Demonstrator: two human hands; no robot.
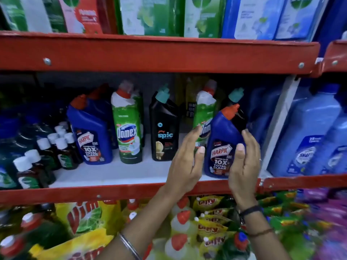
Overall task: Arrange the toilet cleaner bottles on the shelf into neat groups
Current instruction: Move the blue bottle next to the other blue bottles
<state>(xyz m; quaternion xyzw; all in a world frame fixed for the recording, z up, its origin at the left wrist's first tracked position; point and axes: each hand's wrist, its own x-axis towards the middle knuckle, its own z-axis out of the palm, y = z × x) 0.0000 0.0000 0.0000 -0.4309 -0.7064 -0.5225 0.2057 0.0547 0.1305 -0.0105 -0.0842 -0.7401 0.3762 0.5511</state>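
Head view, looking forward and down at a red metal shop shelf. Nearest, below that shelf's edge, lay yellow Vim packs and red-capped bottles, blurred.

Two bare forearms rose from the bottom of the frame. The left hand was spread flat, fingers straight, just beside the left flank of a blue Harpic bottle; whether the palm touched it could not be told. The right hand was cupped against the bottle's right side, thumb on the label's edge, not closed around it. That bottle stood near the shelf's front edge, leaning slightly left, red cap up.

Close behind it stood a green Domex bottle and a black bottle with a teal cap, partly hidden. Further left, apart from these, three bottles stood in a loose row with gaps between them: a black Spic bottle, a second Domex bottle and a second Harpic bottle. Small white-capped dark bottles crowded the far left.

By appearance, the step in hand was steadying or shifting the front Harpic. Matching brands sat well apart, so grouping looked barely begun. The next move likely called for both palms to press in, lifting the Harpic clear of the Domex behind it.
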